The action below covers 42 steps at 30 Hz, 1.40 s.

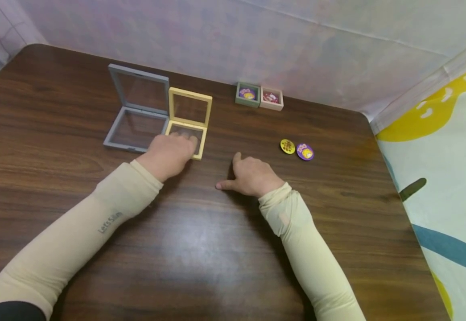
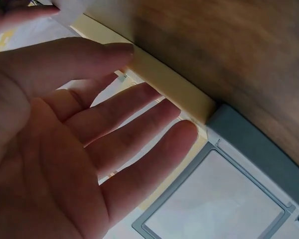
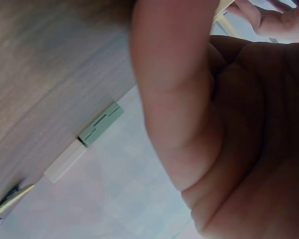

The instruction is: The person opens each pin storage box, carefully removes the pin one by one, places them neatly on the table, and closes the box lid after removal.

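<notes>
Yellow frame, hinged open, lid upright, on table

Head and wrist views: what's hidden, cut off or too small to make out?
- Yellow case: part of its lower half, head view, covered by the left grip.
- Grey case: near right corner, head view, covered by that grip too.
- Loose purple badge: mostly cut off by the right wrist view's left edge.
- Loose yellow badge: pattern details too small, head view.
- Green box, pink box: contents hidden by their walls, right wrist view.

The left beige sleeve reads "Let's Slim" in dark letters.
</notes>
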Each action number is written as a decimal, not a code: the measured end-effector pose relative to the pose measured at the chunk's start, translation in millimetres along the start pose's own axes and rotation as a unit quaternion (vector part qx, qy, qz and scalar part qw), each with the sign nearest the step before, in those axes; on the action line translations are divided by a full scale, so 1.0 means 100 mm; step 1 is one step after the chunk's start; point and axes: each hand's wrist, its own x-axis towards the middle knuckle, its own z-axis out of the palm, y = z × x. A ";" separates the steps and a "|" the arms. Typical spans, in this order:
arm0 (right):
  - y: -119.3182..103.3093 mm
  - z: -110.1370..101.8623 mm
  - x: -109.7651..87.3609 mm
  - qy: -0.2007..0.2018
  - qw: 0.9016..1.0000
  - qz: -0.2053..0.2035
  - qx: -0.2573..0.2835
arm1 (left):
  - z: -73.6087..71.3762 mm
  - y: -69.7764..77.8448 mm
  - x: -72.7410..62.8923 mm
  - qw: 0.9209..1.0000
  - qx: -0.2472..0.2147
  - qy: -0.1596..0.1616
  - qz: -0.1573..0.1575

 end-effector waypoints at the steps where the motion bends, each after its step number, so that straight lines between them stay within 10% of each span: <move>1: 0.00 0.00 0.00 0.000 1.000 -0.001 0.000 | 0.00 -0.02 0.00 1.000 -0.001 0.002 -0.001; 19: 0.01 -0.02 0.00 0.000 1.000 0.007 -0.003 | -0.07 -0.18 0.02 0.999 -0.014 -0.021 -0.033; 27: 0.00 -0.02 0.01 0.005 1.000 0.001 -0.002 | -0.15 0.05 -0.10 1.000 0.007 0.000 -0.014; 35: 0.13 -0.16 0.12 -0.006 0.999 -0.032 0.013 | -0.08 0.47 -0.18 0.978 -0.050 -0.184 0.085; 42: 0.48 -0.37 0.37 0.058 0.995 -0.005 0.085 | -0.03 0.62 -0.13 0.976 -0.047 -0.197 0.079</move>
